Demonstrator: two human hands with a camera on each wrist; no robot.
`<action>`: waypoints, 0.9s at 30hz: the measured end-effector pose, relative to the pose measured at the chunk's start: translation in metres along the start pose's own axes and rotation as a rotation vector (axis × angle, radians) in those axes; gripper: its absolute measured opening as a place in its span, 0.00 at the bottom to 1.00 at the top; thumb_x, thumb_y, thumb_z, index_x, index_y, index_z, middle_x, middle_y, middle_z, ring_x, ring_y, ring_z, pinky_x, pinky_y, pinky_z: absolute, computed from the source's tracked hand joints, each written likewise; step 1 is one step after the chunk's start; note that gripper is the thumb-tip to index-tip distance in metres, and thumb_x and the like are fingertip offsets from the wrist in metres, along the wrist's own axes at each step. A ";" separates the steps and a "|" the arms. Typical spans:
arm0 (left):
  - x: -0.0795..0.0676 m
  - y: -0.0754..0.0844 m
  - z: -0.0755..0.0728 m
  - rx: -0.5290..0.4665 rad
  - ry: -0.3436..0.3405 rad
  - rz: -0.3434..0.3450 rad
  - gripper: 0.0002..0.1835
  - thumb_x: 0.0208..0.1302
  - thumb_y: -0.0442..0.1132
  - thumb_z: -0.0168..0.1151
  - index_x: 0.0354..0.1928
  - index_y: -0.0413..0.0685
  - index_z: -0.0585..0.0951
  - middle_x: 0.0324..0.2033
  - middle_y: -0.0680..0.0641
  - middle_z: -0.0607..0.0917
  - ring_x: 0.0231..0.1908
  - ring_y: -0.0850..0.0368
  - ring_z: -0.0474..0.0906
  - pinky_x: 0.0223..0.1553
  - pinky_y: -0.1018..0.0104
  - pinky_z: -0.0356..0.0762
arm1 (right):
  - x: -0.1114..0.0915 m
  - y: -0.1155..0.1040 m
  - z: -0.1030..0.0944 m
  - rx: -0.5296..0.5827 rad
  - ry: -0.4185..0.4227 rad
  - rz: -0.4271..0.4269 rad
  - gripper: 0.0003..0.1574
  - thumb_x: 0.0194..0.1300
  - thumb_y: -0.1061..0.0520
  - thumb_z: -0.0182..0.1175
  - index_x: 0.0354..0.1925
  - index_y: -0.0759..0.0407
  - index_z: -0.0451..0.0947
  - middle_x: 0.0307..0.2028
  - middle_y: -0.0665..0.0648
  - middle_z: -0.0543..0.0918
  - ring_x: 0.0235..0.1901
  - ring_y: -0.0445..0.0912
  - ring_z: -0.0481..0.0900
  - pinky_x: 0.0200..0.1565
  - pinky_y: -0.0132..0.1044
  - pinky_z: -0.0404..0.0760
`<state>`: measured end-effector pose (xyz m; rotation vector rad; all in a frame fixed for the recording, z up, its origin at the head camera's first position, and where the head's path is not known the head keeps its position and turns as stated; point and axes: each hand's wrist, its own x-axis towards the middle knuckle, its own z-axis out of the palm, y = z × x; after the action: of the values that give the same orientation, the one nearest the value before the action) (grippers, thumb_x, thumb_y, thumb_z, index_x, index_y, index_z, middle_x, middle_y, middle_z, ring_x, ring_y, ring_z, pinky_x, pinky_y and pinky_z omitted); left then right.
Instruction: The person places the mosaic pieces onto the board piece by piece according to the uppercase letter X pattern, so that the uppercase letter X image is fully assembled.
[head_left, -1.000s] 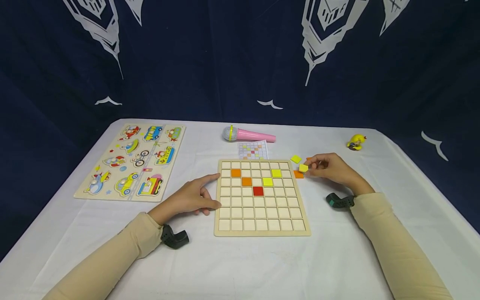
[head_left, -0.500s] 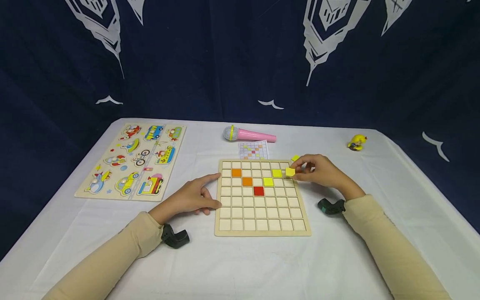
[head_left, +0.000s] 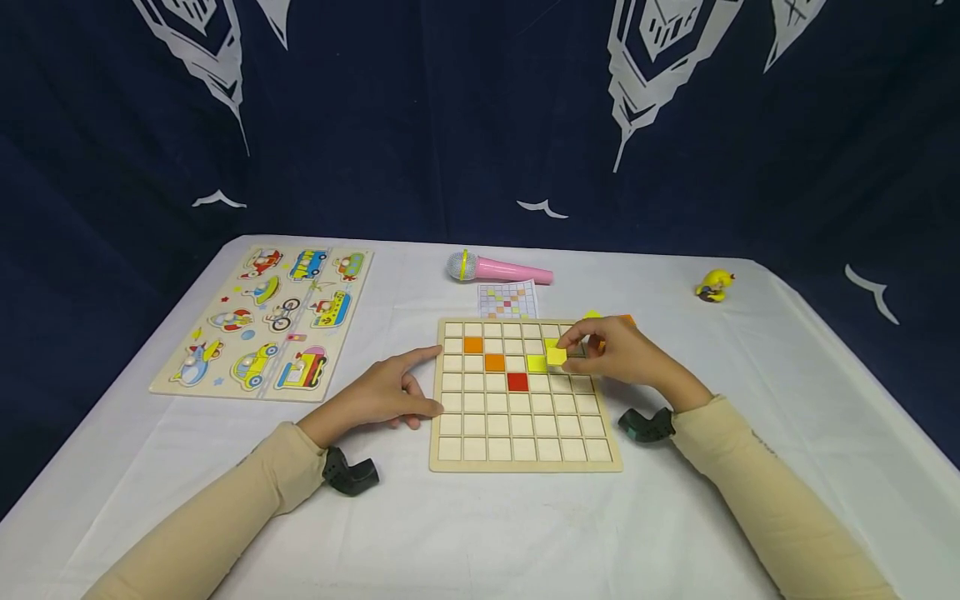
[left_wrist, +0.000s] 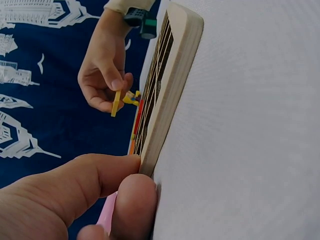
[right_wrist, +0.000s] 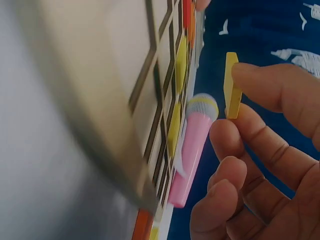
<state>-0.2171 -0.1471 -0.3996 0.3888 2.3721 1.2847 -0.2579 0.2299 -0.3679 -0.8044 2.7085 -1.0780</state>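
A wooden grid board (head_left: 528, 427) lies on the table; orange tiles (head_left: 494, 362), yellow tiles (head_left: 536, 363) and one red tile (head_left: 517, 382) sit in its cells. My left hand (head_left: 378, 393) touches the board's left edge with thumb and index finger apart. Over the upper right cells, my right hand (head_left: 622, 352) pinches a yellow square tile (head_left: 556, 357) between thumb and fingers. That tile (right_wrist: 231, 86) stands clear of the board in the right wrist view. Loose yellow and orange tiles (head_left: 628, 320) behind the right hand are partly hidden.
A printed pattern card (head_left: 507, 300) lies just behind the board, with a pink toy microphone (head_left: 510, 272) beyond it. To the left is a wooden vehicle puzzle (head_left: 270, 321). A small yellow figurine (head_left: 715, 285) stands at the back right. Dark patterned cloth (head_left: 420, 125) hangs behind the table.
My right hand has carried the yellow tile leftward from beside the loose tiles to over the board's upper right cells. The left hand has stayed at the board's edge.
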 end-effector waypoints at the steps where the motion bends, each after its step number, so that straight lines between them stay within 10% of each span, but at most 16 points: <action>1: 0.000 0.000 0.000 0.001 0.001 -0.001 0.52 0.63 0.40 0.79 0.84 0.43 0.61 0.24 0.49 0.86 0.20 0.61 0.80 0.23 0.69 0.72 | 0.000 -0.002 0.001 0.004 -0.007 -0.002 0.14 0.63 0.62 0.78 0.47 0.63 0.89 0.39 0.56 0.86 0.28 0.44 0.71 0.32 0.34 0.70; 27: 0.002 -0.004 0.000 0.001 -0.004 -0.009 0.52 0.63 0.41 0.79 0.85 0.46 0.61 0.24 0.48 0.86 0.21 0.60 0.80 0.23 0.69 0.72 | 0.021 -0.035 0.033 -0.011 -0.171 -0.105 0.10 0.62 0.62 0.79 0.42 0.60 0.89 0.30 0.46 0.83 0.23 0.41 0.68 0.29 0.32 0.67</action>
<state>-0.2195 -0.1482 -0.4030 0.3807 2.3683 1.2774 -0.2515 0.1781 -0.3670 -1.0012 2.5576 -0.9660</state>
